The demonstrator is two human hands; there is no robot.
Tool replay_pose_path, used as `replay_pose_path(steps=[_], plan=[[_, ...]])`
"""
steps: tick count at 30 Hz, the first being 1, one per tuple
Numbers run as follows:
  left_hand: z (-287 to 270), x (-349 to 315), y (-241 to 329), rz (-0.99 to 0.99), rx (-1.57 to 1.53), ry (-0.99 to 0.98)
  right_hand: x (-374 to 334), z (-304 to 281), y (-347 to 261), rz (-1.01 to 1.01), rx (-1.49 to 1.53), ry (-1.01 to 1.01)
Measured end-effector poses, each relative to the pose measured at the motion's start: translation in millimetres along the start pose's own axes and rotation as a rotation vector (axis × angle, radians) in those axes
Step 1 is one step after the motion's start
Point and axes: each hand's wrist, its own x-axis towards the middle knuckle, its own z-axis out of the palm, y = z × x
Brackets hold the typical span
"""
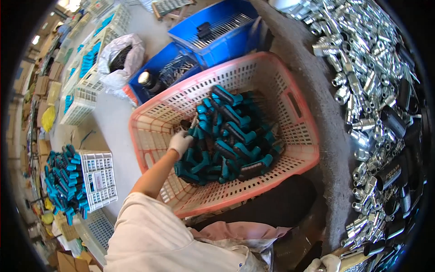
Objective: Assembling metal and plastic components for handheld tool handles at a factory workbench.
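Note:
My left hand [180, 143], in a white glove, reaches into a pink plastic basket [302, 164]. Its fingers curl at the left side of a heap of teal-and-black handles [235, 131], closed on one of them; the fingertips are partly hidden among the pieces. At the lower right edge my right hand [325, 264], gloved too, is cut off by the picture rim. Its fingers are bent together beside a dark part and a pale edge, and I cannot make out what they hold.
Blue bins [217, 34] with metal rods and small parts stand behind the basket, next to a white sack [118, 61]. A large pile of shiny metal fittings [353, 86] spreads along the right. White crates [99, 181] with more teal handles line the left.

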Motion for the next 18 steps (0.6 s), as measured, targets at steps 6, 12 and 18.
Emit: replay_pose_path(steps=[6,12,18], plan=[[26,70,-8,-0.045,0.439,0.014,24,-4,-9,0.073,0.022,-0.146],[53,89,-18,-0.118,0.517,-0.094,23,-7,-9,0.133,0.013,-0.249],[43,138,-82,-0.109,0.616,-0.096,26,-8,-9,0.221,0.065,-0.301]])
